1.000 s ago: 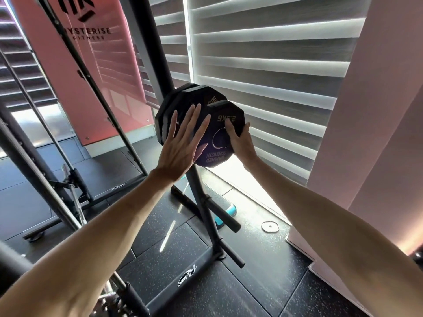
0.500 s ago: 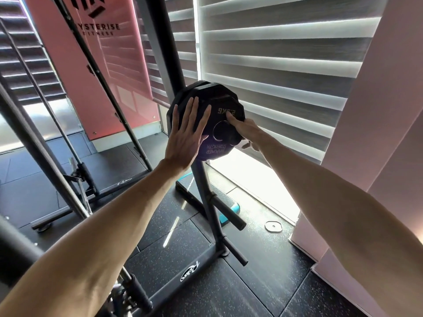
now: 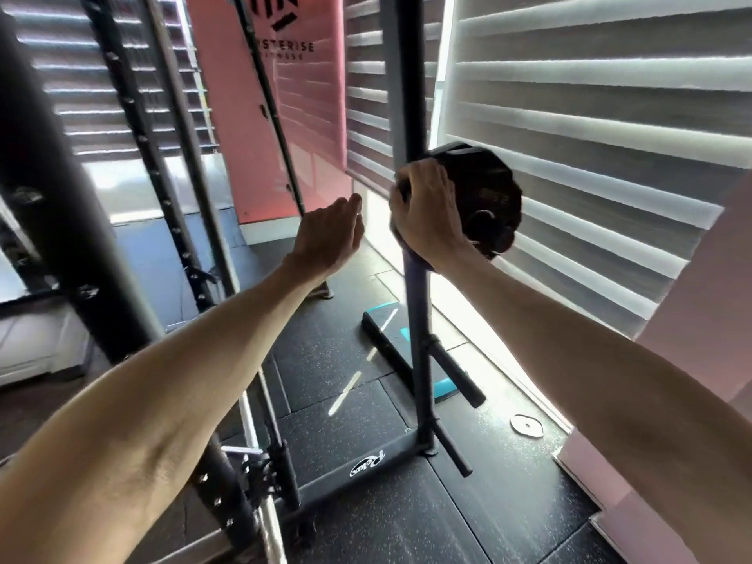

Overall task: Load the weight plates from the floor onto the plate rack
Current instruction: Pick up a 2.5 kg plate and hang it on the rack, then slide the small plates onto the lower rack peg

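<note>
Lying nearest, on the black rubber floor (image 3: 407, 523) just right of the base of the black steel plate rack (image 3: 412, 95), a small silver disc plate (image 3: 527, 425) waits, so I judge the loading unfinished. Farther in, the left hand (image 3: 329, 234) has come off the plate face it pressed a moment ago and hovers left of the upright, fingers straight and close together, holding nothing. The right hand (image 3: 427, 213) has shifted from the hub to the near rim of the stacked black polygonal weight plates (image 3: 488, 185), fingers curled over it in a firm grip. The stack, earlier being slid on, now appears seated on the upper peg against the upright. White slatted blinds (image 3: 590, 95) glow behind.
</note>
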`<state>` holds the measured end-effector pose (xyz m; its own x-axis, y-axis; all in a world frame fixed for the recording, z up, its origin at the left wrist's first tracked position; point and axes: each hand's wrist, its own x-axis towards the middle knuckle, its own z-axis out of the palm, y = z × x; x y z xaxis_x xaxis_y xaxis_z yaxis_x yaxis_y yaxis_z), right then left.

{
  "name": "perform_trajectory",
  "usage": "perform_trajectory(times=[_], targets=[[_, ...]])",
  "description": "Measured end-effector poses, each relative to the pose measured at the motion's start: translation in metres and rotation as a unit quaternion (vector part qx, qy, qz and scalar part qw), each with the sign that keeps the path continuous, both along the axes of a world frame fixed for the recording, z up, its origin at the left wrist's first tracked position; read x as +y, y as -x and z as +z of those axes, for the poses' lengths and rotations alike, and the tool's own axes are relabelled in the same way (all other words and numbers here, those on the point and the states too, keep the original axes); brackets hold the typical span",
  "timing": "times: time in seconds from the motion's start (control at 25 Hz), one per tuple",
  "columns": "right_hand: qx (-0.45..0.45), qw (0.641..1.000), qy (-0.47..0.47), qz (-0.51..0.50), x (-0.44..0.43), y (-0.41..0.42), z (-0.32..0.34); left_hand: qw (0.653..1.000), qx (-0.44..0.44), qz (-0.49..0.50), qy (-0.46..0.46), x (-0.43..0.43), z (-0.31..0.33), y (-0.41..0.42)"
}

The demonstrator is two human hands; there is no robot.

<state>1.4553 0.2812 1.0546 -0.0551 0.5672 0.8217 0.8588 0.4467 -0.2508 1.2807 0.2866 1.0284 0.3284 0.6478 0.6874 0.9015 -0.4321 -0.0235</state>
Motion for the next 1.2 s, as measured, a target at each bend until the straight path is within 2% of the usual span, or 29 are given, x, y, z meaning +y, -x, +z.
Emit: perform_trajectory(times=[0.2, 0.36, 0.52, 0.68, 0.8, 1.0, 1.2], targets=[[-0.055, 0.978, 0.157, 0.128, -0.007, 0.150, -0.047, 0.983, -0.051, 0.109, 0.140, -0.037, -0.046, 0.158], [-0.113, 0.931, 0.266, 0.221, -0.043, 0.300, -0.108, 0.926, -0.126, 0.218, 0.282, -0.105, -0.133, 0.316], [-0.214, 0.850, 0.374, 0.303, -0.102, 0.461, -0.187, 0.835, -0.186, 0.349, 0.383, -0.222, -0.218, 0.455], [-0.333, 0.752, 0.423, 0.380, -0.175, 0.584, -0.258, 0.731, -0.259, 0.426, 0.465, -0.332, -0.272, 0.544], [-0.425, 0.671, 0.441, 0.418, -0.225, 0.652, -0.307, 0.682, -0.317, 0.460, 0.472, -0.401, -0.307, 0.587], [-0.521, 0.550, 0.461, 0.462, -0.286, 0.741, -0.379, 0.588, -0.413, 0.491, 0.493, -0.490, -0.367, 0.643], [-0.580, 0.461, 0.450, 0.499, -0.309, 0.836, -0.438, 0.493, -0.485, 0.550, 0.469, -0.516, -0.416, 0.711]])
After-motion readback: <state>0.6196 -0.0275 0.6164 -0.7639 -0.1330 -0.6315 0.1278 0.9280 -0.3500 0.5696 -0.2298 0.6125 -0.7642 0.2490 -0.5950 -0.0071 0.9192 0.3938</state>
